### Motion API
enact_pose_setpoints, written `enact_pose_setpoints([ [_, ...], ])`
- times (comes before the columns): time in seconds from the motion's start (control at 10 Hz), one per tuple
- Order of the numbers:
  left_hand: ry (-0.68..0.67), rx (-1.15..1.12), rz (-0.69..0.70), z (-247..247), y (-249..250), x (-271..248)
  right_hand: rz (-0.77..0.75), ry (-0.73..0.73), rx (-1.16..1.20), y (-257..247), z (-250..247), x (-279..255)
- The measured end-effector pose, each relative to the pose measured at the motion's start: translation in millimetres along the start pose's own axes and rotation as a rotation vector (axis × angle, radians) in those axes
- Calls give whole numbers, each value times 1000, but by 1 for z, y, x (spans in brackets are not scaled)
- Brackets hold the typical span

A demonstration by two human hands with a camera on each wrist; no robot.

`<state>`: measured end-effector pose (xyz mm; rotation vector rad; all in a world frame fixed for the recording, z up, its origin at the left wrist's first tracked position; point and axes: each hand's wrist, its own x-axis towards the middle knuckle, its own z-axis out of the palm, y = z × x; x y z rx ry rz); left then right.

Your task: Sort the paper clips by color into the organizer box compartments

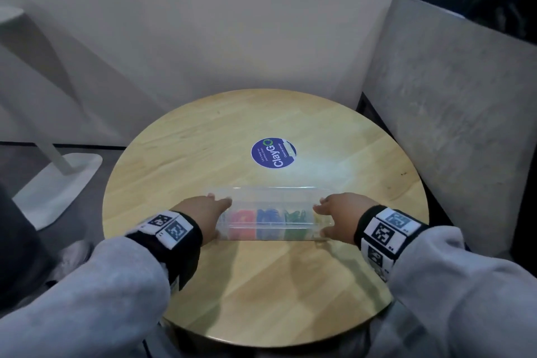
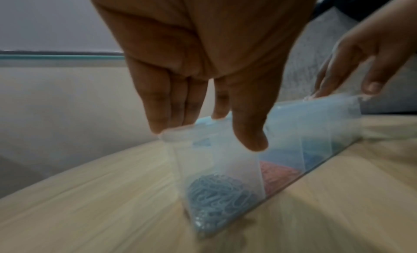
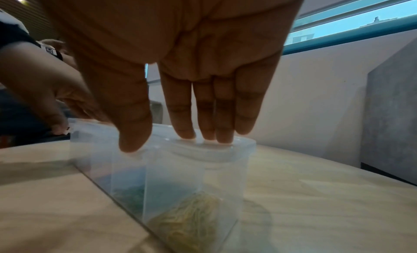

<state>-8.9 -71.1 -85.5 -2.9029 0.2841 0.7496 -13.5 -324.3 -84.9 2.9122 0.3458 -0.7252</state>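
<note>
- Clear plastic organizer box [image 1: 270,213], lid shut, sits on the round wooden desk [image 1: 203,139], just nearer the person than the blue round sticker [image 1: 273,153].
- Compartments, left end to right: pale blue clips [image 2: 216,194], red clips [image 1: 242,218], dark blue clips [image 1: 268,216], green clips [image 1: 295,216], yellow clips [image 3: 194,219].
- Left hand [image 1: 200,212] grip: thumb and fingers pinching the box's left end.
- Right hand [image 1: 340,212] grip: same on the right end.
</note>
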Motion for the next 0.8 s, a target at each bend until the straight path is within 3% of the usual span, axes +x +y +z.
enact_pose_setpoints([
  [0.2,31,-12,-16,5,-4,4,33,15,-73,-11,6,9],
  [0.4,72,-52,-28,3,-3,4,116,118,-15,-26,12,3],
  [0.5,81,-87,1,1,-6,-4,84,125,51,-18,11,-2],
  [0.6,64,-161,3,6,-21,-18,30,60,142,-2,12,-21],
  [0.7,133,-173,-64,11,-49,-42,75,58,219,12,21,-47],
  [0.8,111,-234,-98,38,-80,-70,128,-9,280,28,29,-78],
])
